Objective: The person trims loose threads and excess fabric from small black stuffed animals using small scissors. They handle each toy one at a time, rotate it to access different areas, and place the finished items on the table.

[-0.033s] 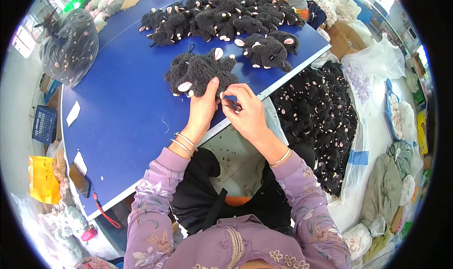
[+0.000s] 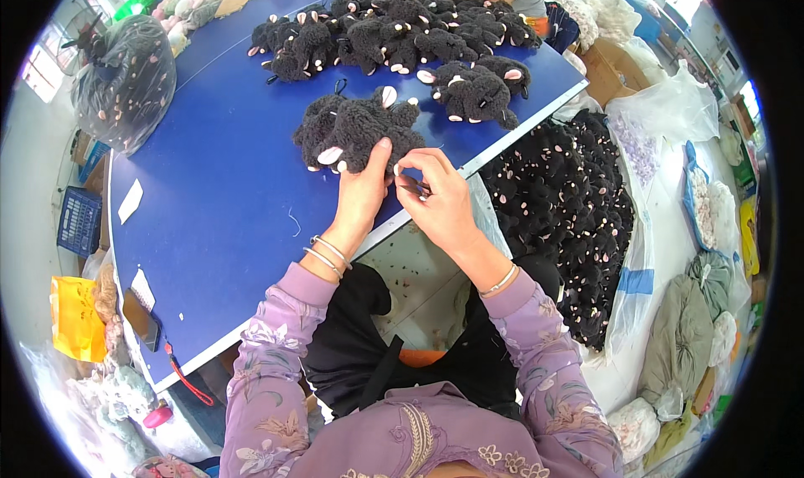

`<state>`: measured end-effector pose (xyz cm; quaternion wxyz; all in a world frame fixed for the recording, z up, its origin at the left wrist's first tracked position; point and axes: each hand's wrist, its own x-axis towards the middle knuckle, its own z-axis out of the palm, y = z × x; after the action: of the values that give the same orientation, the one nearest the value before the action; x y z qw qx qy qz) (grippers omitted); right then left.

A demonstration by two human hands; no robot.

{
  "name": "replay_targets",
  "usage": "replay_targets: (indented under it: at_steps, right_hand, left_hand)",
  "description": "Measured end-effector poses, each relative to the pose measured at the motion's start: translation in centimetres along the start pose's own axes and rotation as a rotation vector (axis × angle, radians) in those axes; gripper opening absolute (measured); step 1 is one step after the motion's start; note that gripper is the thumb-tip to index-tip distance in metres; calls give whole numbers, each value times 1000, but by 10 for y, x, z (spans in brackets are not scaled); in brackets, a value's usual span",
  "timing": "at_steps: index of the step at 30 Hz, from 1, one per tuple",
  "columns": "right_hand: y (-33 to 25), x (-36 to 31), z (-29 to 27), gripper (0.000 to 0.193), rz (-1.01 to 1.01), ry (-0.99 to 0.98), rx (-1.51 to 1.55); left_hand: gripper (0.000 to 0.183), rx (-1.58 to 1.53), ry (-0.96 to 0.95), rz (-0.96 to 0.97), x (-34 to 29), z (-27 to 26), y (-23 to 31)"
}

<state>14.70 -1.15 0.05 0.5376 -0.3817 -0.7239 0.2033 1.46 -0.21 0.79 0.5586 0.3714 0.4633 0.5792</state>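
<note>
Gripping a black plush toy (image 2: 356, 130) at the near edge of a blue worktop (image 2: 226, 218).
From where I stand, the left hand (image 2: 360, 195) has its fingers clasped on the near side of the toy, thumb on top of the dark fleece; the toy lies on the worktop, mostly just beyond those fingers. Close beside them, the right hand (image 2: 439, 198) has its fingers pinched at the toy's near right side and curled round a small dark tool (image 2: 416, 188), its kind too hidden to tell. Beyond the fingers and to their right sit two black toys (image 2: 476, 93), with a heap of black toys (image 2: 377, 30) farther out. Well left of the fingers stands a tied see-through bag (image 2: 126, 84).
</note>
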Motion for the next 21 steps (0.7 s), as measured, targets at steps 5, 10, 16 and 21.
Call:
replay_targets:
  at_steps: [5,10,16,21]
  right_hand:
    - [1,2,-4,28,0,-44,-59]
    - [3,1,-7,29,25,-13,-100]
    - [-3,-5,-3,26,104,-48,-36]
    - [9,4,0,19,403,75,184]
  left_hand:
    - [19,154,-18,299,5,-1,-18]
    - [18,121,-89,147,2,2,-13]
    - [13,-143,-176,-84,7,-6,-7]
    - [13,-23,-47,146,6,-7,-1]
